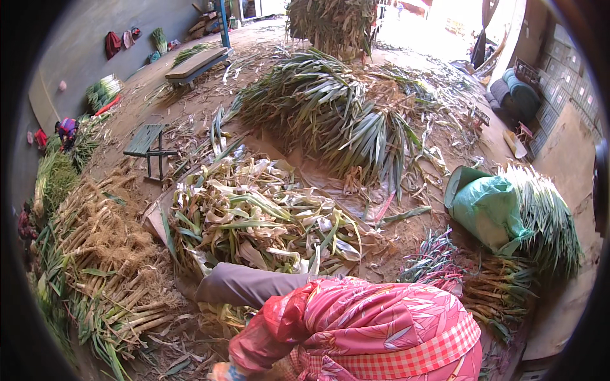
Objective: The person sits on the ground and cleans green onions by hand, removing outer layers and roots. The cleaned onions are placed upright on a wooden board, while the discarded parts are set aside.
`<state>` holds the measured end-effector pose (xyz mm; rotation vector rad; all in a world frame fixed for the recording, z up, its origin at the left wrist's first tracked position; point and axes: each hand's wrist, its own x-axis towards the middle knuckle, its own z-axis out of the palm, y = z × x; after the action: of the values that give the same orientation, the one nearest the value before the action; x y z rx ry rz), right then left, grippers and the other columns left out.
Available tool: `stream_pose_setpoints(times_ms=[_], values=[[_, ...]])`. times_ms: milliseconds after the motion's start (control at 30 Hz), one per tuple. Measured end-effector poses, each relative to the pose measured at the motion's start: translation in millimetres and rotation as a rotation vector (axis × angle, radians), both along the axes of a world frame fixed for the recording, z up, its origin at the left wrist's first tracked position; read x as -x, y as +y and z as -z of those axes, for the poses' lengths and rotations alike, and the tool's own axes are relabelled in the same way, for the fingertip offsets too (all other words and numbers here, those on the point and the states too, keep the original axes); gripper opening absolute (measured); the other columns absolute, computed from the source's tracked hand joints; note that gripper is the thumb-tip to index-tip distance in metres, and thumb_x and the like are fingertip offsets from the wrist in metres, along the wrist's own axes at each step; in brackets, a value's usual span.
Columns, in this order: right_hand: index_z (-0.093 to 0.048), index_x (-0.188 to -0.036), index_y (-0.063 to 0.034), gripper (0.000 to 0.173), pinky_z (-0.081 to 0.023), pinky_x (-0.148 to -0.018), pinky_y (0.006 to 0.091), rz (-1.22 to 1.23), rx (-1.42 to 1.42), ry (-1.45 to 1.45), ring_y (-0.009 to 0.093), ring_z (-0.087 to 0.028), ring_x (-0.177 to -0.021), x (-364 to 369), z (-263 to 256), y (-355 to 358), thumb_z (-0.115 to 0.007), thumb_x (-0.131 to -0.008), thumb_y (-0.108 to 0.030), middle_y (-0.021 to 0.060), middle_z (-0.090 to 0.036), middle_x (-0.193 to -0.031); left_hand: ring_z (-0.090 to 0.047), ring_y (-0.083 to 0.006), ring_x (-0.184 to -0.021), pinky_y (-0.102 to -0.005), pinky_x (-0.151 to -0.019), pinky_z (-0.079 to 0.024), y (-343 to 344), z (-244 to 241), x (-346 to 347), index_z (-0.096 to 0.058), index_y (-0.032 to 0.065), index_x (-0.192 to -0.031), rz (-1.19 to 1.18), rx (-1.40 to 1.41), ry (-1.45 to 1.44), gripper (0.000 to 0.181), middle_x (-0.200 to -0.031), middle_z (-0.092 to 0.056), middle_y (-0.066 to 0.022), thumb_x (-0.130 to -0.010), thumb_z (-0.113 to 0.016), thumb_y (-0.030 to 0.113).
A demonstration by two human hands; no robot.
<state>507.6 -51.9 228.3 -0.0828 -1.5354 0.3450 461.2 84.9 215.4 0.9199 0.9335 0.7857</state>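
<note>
At the bottom edge, partly cut off, is a hand in a pale patterned glove [226, 371]; what it holds is hidden, and whether it is my left hand cannot be told. Its arm has a shiny red oversleeve [255, 340]. Beside it spreads a pink floral garment [381, 324] with a red-and-white checked band, and a leg in grey trousers [252, 283] reaches left. My right hand is out of view. Just beyond the leg lies a heap of stripped leek or green onion leaves [257, 205]. Left of it, rooty, untrimmed stalks [119, 252] are piled up.
A large leafy pile [324, 109] stands on the littered floor. At the right are a green sack [491, 209], cleaned bundles [548, 209] and coloured ties [436, 259]. A small stool [145, 140] and a low platform [198, 63] stand left. Another person [67, 131] crouches far left.
</note>
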Motion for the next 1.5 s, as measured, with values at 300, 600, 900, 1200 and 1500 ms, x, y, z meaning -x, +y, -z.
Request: stream_pose_setpoints(times_ms=[300,600,900,1200,1500], values=[[-0.038,-0.048,-0.0121,0.039,-0.043,-0.045,0.0338,0.083,-0.346,0.61,0.021,-0.047,-0.04,19,10,-7,-0.061,-0.08,-0.007,0.0038,-0.046,-0.046,-0.048,-0.0113,-0.059,-0.0241,-0.054,-0.041,4,1,26,-0.053,0.0086,-0.086,-0.023,-0.007,-0.008,0.021,-0.07,-0.048,-0.0008,-0.08,-0.06,0.028],[-0.052,-0.065,-0.0056,0.019,-0.038,-0.039,0.0345,0.767,0.608,-0.393,0.029,-0.045,-0.04,-20,-8,-41,-0.063,-0.067,-0.021,0.0062,-0.048,-0.05,-0.05,-0.0115,-0.061,-0.024,-0.055,-0.042,13,6,71,-0.053,0.0082,-0.088,-0.049,-0.053,-0.094,0.022,-0.072,-0.05,-0.0014,-0.081,-0.059,0.029],[-0.058,-0.087,-0.002,0.023,-0.046,-0.055,0.0322,-0.082,0.972,-0.181,0.022,-0.055,-0.061,-105,6,-136,-0.06,-0.079,-0.024,0.0111,-0.058,-0.074,-0.054,-0.0139,-0.069,-0.0288,-0.066,-0.046,24,0,171,-0.06,0.0056,-0.094,-0.431,-0.32,-0.105,0.027,-0.078,-0.056,-0.0038,-0.078,-0.06,0.028],[-0.036,-0.13,-0.0073,0.074,-0.049,-0.069,0.0385,0.371,0.869,-1.118,0.034,-0.062,-0.084,14,-57,-41,-0.065,-0.074,-0.047,0.0198,-0.061,-0.096,-0.052,-0.0204,-0.037,-0.031,-0.035,-0.043,25,-6,188,-0.059,0.0006,-0.065,-0.839,0.01,-0.12,0.013,-0.056,-0.056,-0.0077,-0.06,-0.071,0.003],[-0.055,-0.104,-0.0058,0.03,-0.049,-0.056,0.0366,0.154,1.038,-0.815,0.031,-0.063,-0.066,32,-26,-30,-0.058,-0.085,-0.029,0.0149,-0.063,-0.072,-0.053,-0.0208,-0.043,-0.0317,-0.04,-0.044,12,-20,184,-0.056,0.0027,-0.076,-0.721,0.003,-0.15,0.017,-0.061,-0.055,-0.0068,-0.067,-0.07,0.01]])
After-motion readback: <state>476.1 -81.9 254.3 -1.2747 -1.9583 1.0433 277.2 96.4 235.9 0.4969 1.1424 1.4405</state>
